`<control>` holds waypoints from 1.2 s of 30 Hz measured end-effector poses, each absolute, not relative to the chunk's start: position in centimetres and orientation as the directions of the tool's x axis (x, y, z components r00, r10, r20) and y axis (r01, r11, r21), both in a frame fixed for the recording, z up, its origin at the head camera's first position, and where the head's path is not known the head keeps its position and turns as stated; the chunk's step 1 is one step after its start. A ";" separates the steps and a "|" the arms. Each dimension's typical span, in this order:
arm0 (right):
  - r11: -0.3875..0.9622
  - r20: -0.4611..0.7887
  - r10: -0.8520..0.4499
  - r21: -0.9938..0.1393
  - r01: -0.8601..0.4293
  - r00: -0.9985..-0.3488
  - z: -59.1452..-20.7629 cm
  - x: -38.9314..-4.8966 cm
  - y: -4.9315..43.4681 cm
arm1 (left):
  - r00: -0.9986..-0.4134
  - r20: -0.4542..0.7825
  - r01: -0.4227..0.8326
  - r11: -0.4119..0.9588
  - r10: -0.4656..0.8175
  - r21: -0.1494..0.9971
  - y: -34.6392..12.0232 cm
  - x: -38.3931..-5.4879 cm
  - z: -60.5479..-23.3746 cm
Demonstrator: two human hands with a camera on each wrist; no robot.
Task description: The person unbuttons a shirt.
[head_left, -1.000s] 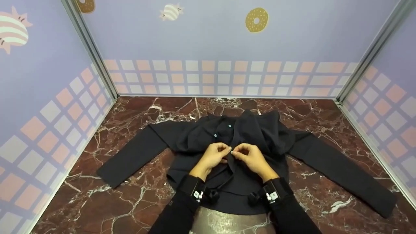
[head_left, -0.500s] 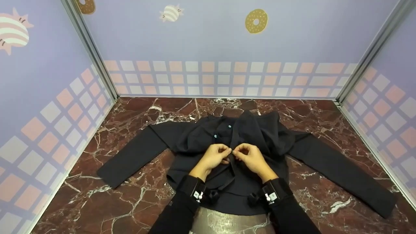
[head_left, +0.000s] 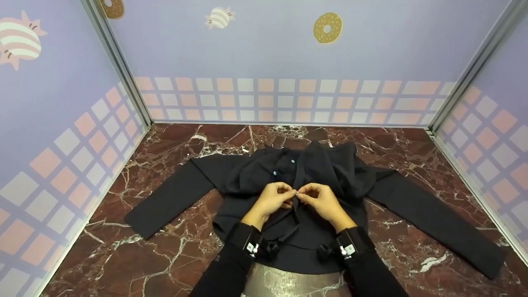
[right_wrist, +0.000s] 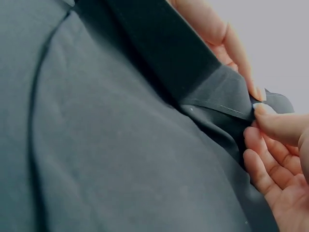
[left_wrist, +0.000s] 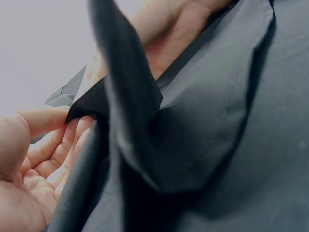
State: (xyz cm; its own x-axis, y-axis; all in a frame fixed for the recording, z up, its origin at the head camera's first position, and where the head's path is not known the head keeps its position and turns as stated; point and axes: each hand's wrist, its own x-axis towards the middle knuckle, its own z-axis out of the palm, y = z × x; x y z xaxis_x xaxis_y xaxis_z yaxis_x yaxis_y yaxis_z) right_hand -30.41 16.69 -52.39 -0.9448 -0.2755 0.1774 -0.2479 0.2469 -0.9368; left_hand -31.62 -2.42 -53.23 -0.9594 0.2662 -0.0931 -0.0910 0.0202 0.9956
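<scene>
A dark long-sleeved shirt (head_left: 247,177) lies on the table with both sleeves spread out. Two light buttons show on its front placket, one being the upper button (head_left: 293,161). Just below them my left hand (head_left: 274,198) pinches the placket edge between thumb and fingers. Facing it, my right hand (head_left: 319,200) pinches the same spot, fingertips meeting the left ones. In the left wrist view, the thumb and fingers of the left hand (left_wrist: 46,150) hold a fold of the placket (left_wrist: 89,101). The right wrist view has the right hand (right_wrist: 282,150) gripping the stitched edge, thumb against the other hand's fingertips.
The red-brown marbled table (head_left: 173,260) surrounds the shirt. Patterned panels stand on three sides, with a back wall (head_left: 264,53) behind the shirt. The right sleeve (head_left: 437,222) reaches toward the right panel. A wrist camera sits on each forearm.
Both hands stay at the same spot on the placket, with only small shifts of the fingertips. The head view has moved slightly.
</scene>
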 end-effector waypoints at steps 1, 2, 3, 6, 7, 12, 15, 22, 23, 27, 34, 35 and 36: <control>0.254 0.183 -0.276 -0.933 -0.255 -0.944 -52.8 -30.7 16.8 | -0.960 -0.092 -0.090 0.018 0.265 0.996 -2.4 -31.7 -53.2; 0.265 0.182 -0.271 -0.930 -0.255 -0.945 -53.2 -30.9 16.9 | -0.961 -0.091 -0.089 0.017 0.263 0.996 -2.4 -31.7 -53.2; 0.274 0.185 -0.264 -0.926 -0.258 -0.946 -53.6 -31.2 16.9 | -0.961 -0.091 -0.089 0.018 0.262 0.996 -2.4 -31.7 -53.2; 0.301 0.201 -0.247 -0.914 -0.272 -0.948 -54.3 -31.7 17.0 | -0.960 -0.090 -0.088 0.022 0.264 0.996 -2.4 -31.7 -53.2; 0.312 0.201 -0.244 -0.910 -0.273 -0.949 -54.3 -31.7 17.0 | -0.960 -0.090 -0.087 0.022 0.266 0.996 -2.4 -31.7 -53.2; 0.340 0.189 -0.227 -0.904 -0.259 -0.955 -54.4 -31.7 16.8 | -0.954 -0.079 -0.077 0.018 0.289 0.997 -2.6 -31.6 -53.1; 0.342 0.179 -0.208 -0.908 -0.243 -0.962 -54.2 -31.6 16.6 | -0.952 -0.065 -0.067 0.004 0.298 0.998 -2.6 -31.6 -53.1; 0.323 0.208 -0.209 -0.908 -0.268 -0.956 -54.2 -31.6 16.7 | -0.957 -0.041 -0.049 -0.020 0.289 0.999 -2.6 -31.7 -53.3; 0.319 0.207 -0.212 -0.909 -0.268 -0.955 -54.2 -31.6 16.7 | -0.957 -0.040 -0.050 -0.026 0.287 0.998 -2.6 -31.7 -53.3; 0.302 0.201 -0.239 -0.914 -0.270 -0.950 -54.3 -31.7 17.0 | -0.958 -0.046 -0.064 -0.056 0.284 0.996 -2.6 -31.7 -53.3; 0.262 0.162 -0.253 -0.938 -0.228 -0.954 -54.1 -31.6 17.1 | -0.956 -0.053 -0.075 -0.066 0.290 0.995 -2.7 -31.7 -53.2; 0.256 0.153 -0.251 -0.942 -0.218 -0.956 -54.1 -31.6 17.1 | -0.955 -0.051 -0.071 -0.060 0.292 0.996 -2.7 -31.7 -53.2; 0.254 0.143 -0.247 -0.945 -0.207 -0.958 -54.0 -31.6 17.1 | -0.955 -0.048 -0.067 -0.054 0.294 0.996 -2.7 -31.7 -53.3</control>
State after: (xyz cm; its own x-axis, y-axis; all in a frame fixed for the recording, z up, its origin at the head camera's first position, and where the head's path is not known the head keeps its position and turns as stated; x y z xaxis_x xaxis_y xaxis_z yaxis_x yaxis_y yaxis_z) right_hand -31.57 17.07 -54.00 -0.9583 -0.2474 0.1429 -0.2066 0.2544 -0.9448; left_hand -31.73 -2.67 -53.25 -0.9545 0.2942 -0.0482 -0.0670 -0.0540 0.9963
